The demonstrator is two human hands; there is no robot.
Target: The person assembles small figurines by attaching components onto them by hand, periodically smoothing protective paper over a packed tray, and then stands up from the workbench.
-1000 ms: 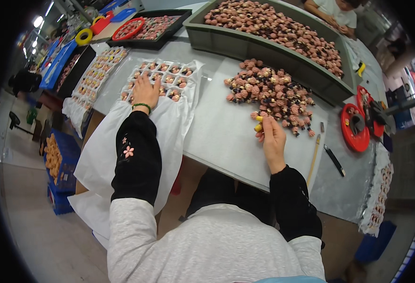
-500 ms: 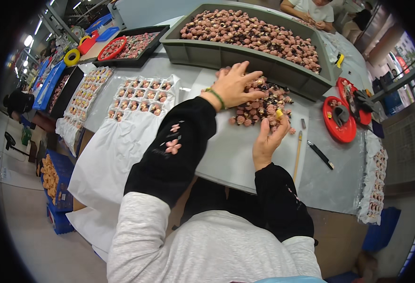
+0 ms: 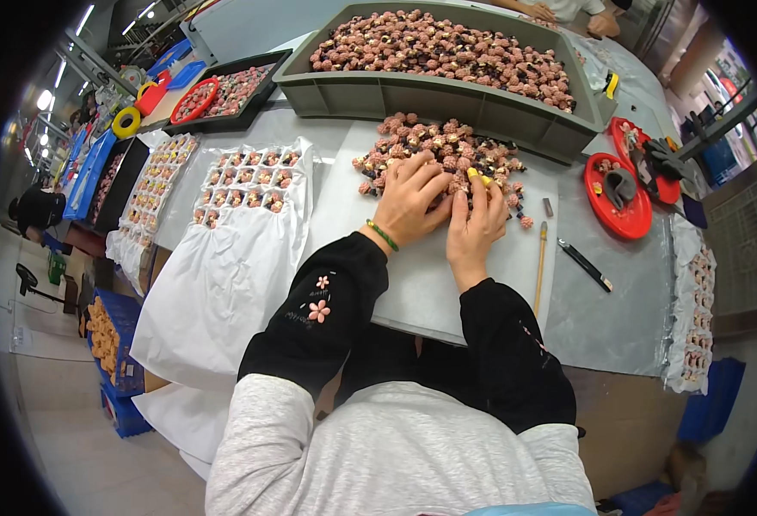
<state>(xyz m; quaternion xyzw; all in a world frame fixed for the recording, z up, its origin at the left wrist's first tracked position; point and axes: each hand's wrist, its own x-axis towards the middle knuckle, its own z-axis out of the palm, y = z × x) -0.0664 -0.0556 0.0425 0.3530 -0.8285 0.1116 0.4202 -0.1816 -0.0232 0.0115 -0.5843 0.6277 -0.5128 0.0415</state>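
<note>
A loose pile of small pink, knobbly pieces with dark and cream bits (image 3: 447, 142) lies on a white board (image 3: 413, 284) in front of me. My left hand (image 3: 409, 202), with a green beaded bracelet on its wrist, is at the pile's near edge, fingers bent inward. Close beside it on the right is my right hand (image 3: 477, 222), fingers curled down, a yellow wrap on one fingertip. The two hands nearly meet. Whatever is between their fingers is hidden by the fingers themselves.
A large grey bin (image 3: 370, 95) full of similar pieces stands behind the pile. White trays of finished-looking pieces (image 3: 249, 181) lie at left. A thin wooden-handled tool (image 3: 541, 267), a black knife (image 3: 583, 264) and red plates (image 3: 617, 211) are at right. A co-worker's hands (image 3: 602, 23) show beyond.
My left hand has drawn back from the top of the pile toward me, its spread fingers now bent. My right hand has moved slightly left, and the hands have come together.
</note>
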